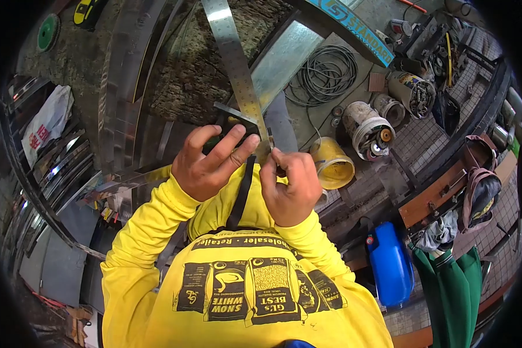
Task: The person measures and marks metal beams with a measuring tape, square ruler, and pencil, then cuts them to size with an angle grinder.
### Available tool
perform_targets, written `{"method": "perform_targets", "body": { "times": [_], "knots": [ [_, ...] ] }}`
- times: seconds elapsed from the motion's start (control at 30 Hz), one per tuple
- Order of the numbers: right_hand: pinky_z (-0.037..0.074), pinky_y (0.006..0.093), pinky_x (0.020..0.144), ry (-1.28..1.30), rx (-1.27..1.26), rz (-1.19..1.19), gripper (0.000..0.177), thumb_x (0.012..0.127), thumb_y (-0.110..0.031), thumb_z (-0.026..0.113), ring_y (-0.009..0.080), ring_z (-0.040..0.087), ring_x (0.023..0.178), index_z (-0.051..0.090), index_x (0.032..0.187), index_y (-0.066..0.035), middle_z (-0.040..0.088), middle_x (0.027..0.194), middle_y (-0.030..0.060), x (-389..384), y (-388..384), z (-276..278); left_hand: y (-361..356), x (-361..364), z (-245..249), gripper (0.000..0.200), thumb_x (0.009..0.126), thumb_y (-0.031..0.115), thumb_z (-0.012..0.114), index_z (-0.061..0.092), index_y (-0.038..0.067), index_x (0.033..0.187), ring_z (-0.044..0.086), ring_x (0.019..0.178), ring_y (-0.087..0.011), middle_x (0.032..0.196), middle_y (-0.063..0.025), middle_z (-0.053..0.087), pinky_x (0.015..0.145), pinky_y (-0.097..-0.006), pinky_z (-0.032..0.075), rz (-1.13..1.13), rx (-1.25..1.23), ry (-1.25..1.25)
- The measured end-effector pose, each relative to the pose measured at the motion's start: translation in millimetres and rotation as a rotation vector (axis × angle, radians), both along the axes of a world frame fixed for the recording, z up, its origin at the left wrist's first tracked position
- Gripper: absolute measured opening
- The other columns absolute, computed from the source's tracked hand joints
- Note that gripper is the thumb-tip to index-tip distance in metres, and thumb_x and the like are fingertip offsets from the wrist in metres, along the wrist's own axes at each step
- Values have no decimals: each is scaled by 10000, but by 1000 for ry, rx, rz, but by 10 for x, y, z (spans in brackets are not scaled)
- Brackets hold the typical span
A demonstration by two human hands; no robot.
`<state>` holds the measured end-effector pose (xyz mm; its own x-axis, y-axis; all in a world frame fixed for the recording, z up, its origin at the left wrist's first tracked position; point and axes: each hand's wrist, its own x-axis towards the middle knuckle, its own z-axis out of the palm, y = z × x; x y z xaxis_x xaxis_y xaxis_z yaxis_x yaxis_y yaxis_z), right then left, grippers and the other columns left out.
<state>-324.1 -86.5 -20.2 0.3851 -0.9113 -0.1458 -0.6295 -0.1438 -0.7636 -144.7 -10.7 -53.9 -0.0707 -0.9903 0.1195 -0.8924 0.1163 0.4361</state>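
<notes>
A long metal ruler runs from the top edge down to between my hands, with a dark square head across it near the lower end. My left hand is at the left of the ruler, its fingers apart and curved over a dark part beside the square head; whether it grips that part is hidden. To the right of the ruler's lower end, my right hand pinches a small thin object too small to name, its fingertips close to the ruler.
A yellow bucket, a white bucket of discs and a coil of cable lie to the right. Further right are a blue container and green cloth. Metal bars fill the left. A tape measure lies top left.
</notes>
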Motion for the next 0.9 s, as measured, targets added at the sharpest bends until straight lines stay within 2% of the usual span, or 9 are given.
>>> {"method": "perform_targets", "body": {
  "times": [0.17,0.27,0.37,0.47,0.57,0.77,0.9],
  "knots": [
    [527,404,597,61,-26,-38,229,792,52,790,319,642,682,680,984,-8,615,846,145,130,-8,-16,-9,-4,-9,457,879,123,730,751,190,1331,505,1167,-266,1423,23,600,958,-370,546,2,-2,0],
    [524,317,558,68,-91,-8,208,803,69,786,227,654,651,697,973,-14,631,819,113,204,-114,-29,4,2,-9,452,884,126,729,750,188,1331,505,1168,-267,1423,24,600,960,-371,544,3,0,5],
    [529,410,604,70,20,19,222,798,23,792,327,646,682,683,989,-9,603,845,139,74,-71,29,15,4,-12,457,883,126,729,745,187,1336,501,1172,-268,1421,22,599,961,-375,541,-6,1,1],
    [525,416,599,33,62,18,216,803,16,787,333,640,675,684,992,-11,596,841,140,15,-55,24,2,10,-18,467,880,122,727,739,186,1343,497,1175,-268,1422,19,597,963,-377,539,-5,0,0],
    [521,418,587,14,-38,72,225,795,34,781,333,638,664,685,993,-13,597,838,143,110,-197,-18,4,4,-16,477,876,116,726,735,185,1348,497,1172,-268,1420,17,597,963,-376,540,-6,8,9],
    [521,412,597,-18,88,77,222,797,37,770,336,642,678,684,995,-15,600,841,139,-63,-125,-7,8,12,-13,487,871,112,730,733,186,1352,497,1168,-268,1419,18,593,958,-374,541,-9,0,-4],
    [517,416,593,-34,29,94,219,797,37,769,337,640,673,680,989,-21,598,837,139,34,-240,-33,12,-2,-33,496,863,102,735,733,189,1352,498,1168,-268,1425,19,587,957,-375,542,-4,-7,9]
  ]
}}
